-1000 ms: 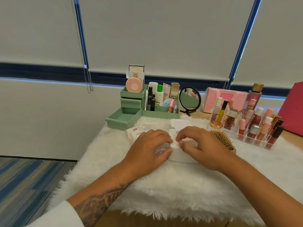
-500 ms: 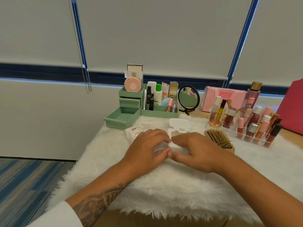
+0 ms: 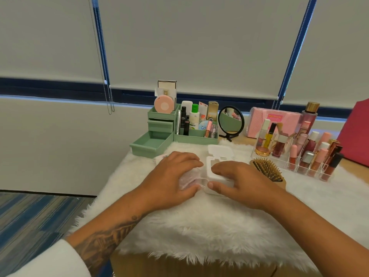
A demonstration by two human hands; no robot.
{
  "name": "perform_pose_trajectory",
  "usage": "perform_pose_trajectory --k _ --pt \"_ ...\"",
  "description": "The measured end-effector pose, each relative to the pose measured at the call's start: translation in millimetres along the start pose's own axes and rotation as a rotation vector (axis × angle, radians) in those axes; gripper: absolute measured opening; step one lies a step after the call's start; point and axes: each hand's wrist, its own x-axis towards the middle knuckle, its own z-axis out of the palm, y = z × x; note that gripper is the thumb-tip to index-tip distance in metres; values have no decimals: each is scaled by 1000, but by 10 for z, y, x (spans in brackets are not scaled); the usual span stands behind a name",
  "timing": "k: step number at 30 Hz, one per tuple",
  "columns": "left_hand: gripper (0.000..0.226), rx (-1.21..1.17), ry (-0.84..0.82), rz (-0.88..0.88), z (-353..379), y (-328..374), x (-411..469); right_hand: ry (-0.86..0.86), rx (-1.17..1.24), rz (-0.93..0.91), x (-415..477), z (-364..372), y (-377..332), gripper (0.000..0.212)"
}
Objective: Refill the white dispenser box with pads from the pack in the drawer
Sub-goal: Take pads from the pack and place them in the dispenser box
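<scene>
Hands low over white fur mat (image 3: pixel 199 232) on worktop. White dispenser box (image 3: pixel 216 172) near mat's middle, long axis running away from camera, lid (image 3: pixel 219 151) flipped open toward far side, hinge at far end. Right hand (image 3: pixel 237 181) curled on box, fingers over top edge, thumb against near left corner. Left hand (image 3: pixel 171 176) closed round pack of pads (image 3: pixel 189 177), clear wrapper with pale round pads inside, mouth pointing right, touching box's left wall. Green organiser (image 3: pixel 175 126) beyond, bottom drawer (image 3: pixel 150 143) pulled out toward left hand. Wooden hairbrush (image 3: pixel 267 169) just right of box, bristles up. Round black mirror (image 3: pixel 231 121) upright behind lid.
</scene>
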Motion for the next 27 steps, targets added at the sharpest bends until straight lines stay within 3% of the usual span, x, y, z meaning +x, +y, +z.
perform_pose_trajectory --k 3,7,11,15,18,22,27 --pt "58 15 -32 -69 -79 -119 -77 100 16 4 6 16 -2 40" --pt "34 -12 40 -112 -40 -217 -127 199 -31 -105 50 18 -189 26" --pt "24 -94 91 -132 -5 -212 -127 132 -29 -241 128 70 -395 13" --pt "32 -178 102 -144 -22 -183 -155 101 -133 -266 253 223 -460 28" --pt "22 -209 139 -151 -28 -185 -157 128 -251 -256 333 284 -476 37" --pt "20 -133 221 -191 -34 -194 -172 156 -293 -227 356 276 -473 20" --pt "26 -209 219 -267 -29 -217 -164 87 -300 -188 350 275 -485 34"
